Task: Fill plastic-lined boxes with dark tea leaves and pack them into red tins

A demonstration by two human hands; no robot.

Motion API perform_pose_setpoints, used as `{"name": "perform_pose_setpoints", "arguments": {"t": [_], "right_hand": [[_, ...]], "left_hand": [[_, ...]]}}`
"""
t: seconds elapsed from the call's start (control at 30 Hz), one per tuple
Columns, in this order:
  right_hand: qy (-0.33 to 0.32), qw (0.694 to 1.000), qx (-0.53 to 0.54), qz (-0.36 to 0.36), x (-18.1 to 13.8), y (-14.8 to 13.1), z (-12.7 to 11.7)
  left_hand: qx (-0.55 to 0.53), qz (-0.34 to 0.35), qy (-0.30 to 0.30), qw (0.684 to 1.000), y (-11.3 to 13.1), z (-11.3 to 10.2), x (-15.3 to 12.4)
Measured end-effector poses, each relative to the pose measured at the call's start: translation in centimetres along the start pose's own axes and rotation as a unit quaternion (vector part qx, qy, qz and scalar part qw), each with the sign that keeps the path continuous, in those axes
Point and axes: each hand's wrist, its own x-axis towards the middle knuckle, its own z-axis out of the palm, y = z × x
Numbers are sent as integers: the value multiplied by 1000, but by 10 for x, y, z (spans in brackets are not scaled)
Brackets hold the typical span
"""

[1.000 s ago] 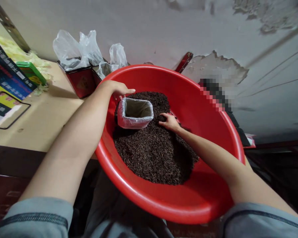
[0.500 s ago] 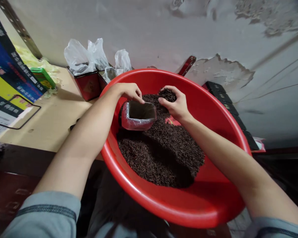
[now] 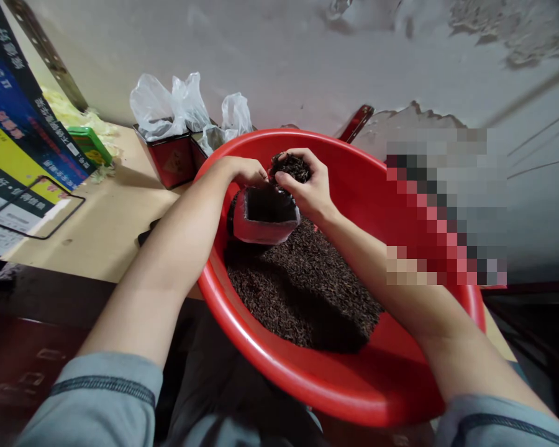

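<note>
A large red plastic basin (image 3: 261, 372) holds a heap of dark dried tea leaves (image 3: 317, 279). Inside it, on the left, stands a square reddish tin (image 3: 263, 231) lined with clear plastic, its mouth facing up. My left hand (image 3: 250, 170) is closed at the tin's far edge, pinching the plastic liner; its fingertips are partly hidden. Cupped in my right hand (image 3: 315, 189) is a handful of tea leaves (image 3: 292, 167), held just above the tin's far right edge, close to my left fingertips.
Behind the basin on the left, red tins (image 3: 170, 161) with clear plastic bags (image 3: 161, 105) stand on a wooden table (image 3: 116, 211). A printed carton (image 3: 28, 143) and a green box (image 3: 90, 144) are farther left. A peeling wall (image 3: 284, 68) rises behind. A blurred patch covers the right side.
My right hand has moved left with its handful of tea, from beside the tin to above its edge. My left hand stays at the rim. The view has shifted slightly.
</note>
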Motion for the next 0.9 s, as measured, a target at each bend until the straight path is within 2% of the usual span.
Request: {"name": "perform_pose_setpoints", "arguments": {"t": [0.3,0.57,0.9], "right_hand": [[-13,993,117,-23,-2,-3,3],[-20,984,179,13,-1,-3,2],[-30,987,155,27,0,-2,-1]], "left_hand": [[-26,20,-33,999,-1,-4,1],[-50,10,-24,998,-1,-2,1],[-41,6,-42,998,0,-3,-2]]}}
